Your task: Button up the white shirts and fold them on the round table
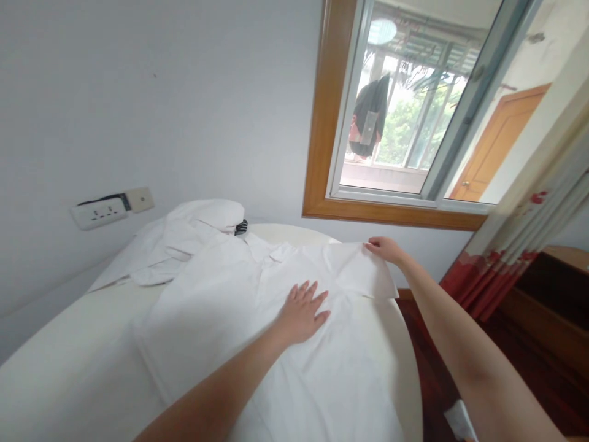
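A white short-sleeved shirt (239, 307) lies spread flat on a round white table (59, 362). My left hand (301, 313) rests palm down on the middle of the shirt, fingers stretched out and apart. My right hand (384, 248) reaches further out and pinches the edge of the shirt's sleeve (354, 270), which is folded in over the body. A second white garment (184, 239) lies bunched behind the shirt, near the wall.
A small black object (241, 228) sits between the two garments. A wall socket strip (99, 213) is on the left wall. A wood-framed window (405, 110) is ahead, a patterned curtain (519, 245) and dark wooden furniture (552, 288) to the right.
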Demonstrator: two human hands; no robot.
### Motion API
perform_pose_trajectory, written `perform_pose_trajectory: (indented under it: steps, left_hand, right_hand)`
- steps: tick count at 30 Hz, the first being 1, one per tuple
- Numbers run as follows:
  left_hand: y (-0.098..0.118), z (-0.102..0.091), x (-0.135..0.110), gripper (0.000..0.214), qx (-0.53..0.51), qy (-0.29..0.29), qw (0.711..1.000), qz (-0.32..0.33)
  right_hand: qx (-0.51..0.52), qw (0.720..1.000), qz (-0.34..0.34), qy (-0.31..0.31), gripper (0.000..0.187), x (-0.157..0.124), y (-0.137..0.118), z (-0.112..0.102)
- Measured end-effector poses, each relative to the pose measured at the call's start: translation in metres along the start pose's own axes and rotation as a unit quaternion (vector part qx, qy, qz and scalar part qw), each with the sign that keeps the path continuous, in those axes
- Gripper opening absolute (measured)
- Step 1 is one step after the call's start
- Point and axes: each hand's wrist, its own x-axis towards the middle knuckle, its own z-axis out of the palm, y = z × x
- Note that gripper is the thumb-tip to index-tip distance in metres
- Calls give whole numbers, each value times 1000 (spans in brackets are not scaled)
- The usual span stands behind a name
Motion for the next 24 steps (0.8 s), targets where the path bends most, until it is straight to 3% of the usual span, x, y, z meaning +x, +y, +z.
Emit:
perform_pose_trajectory:
  steps: [4,6,8,10,14,16,18,20,22,24]
  left_hand:
    - [0,1,2,54,-48,12,999,-4]
    - [-4,3,8,49,-108,26,994,-9]
    - [-12,4,16,37,-219,55,973,-36]
    - [-23,4,26,31,-359,112,921,-107]
    - [-47,1,35,27,-558,206,763,-253]
    - [-55,-2,34,24,-587,217,733,-266]
    - [-57,-8,33,22,-557,238,756,-250]
    - [-54,-18,33,22,-488,263,808,-201]
    - [-43,-31,38,23,-408,267,866,-115]
    - [-25,-43,48,24,-339,219,915,-14]
  right_hand:
    - [-80,996,-12,25,38,-3,-68,-32]
    - [-109,994,-18,16,37,-12,-113,-27]
    - [-115,993,-22,-7,34,-26,-156,-8]
    - [-106,994,-11,-29,33,-41,-190,19]
    - [-68,995,-8,-69,28,-68,-225,65]
    - [-60,996,3,-65,27,-77,-231,79]
    - [-57,997,17,-43,27,-83,-234,87]
    - [-49,998,27,-17,26,-85,-235,91]
    - [-33,999,37,1,26,-85,-235,94]
    - [-12,999,52,-4,28,-83,-236,97]
